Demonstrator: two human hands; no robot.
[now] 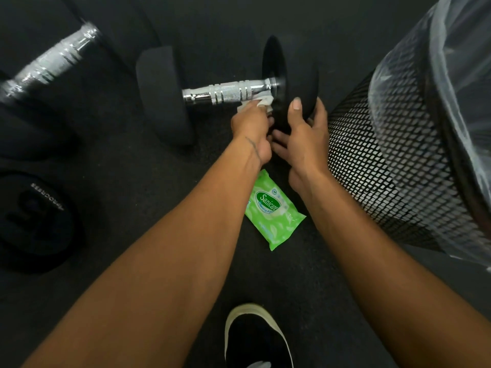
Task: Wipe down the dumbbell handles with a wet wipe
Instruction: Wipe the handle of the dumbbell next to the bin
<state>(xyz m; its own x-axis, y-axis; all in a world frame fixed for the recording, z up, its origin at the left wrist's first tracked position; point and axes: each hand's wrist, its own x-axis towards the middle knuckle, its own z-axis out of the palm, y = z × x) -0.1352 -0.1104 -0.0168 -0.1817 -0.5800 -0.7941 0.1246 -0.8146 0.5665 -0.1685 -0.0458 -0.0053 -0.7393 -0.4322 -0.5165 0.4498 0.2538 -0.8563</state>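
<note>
Footwear sits nearest: a black slip-on shoe (pixel 255 338) with a cream sole, well on the near side of the black-ended, chrome-barred dumbbell (pixel 159 96) on the dark rubber floor. Between shoe and dumbbell lies a glossy green soft-plastic wet wipe packet (pixel 273 211), flat and near the wrists.

Just before the dumbbell, the left hand (pixel 252 128) is clenched round a crumpled white wet wipe (pixel 261 100), which touches the underside of the knurled chrome handle (pixel 228 92) at its right end. The right hand (pixel 303 136) grasps the rim of the dumbbell's thin black end plate (pixel 273 62), thumb up, apparently steadying it.

The handle's long axis runs left to right across the view, and most of its unwiped length stretches leftward from the left hand toward the thick matte head. That hand is the nearer, so the next stroke probably slides left along the bar.

Right of the dumbbell leans a black wire-mesh bin (pixel 385 155) with a clear plastic liner. Left of it and beyond lies a second chrome handle (pixel 53 59), blurred.
</note>
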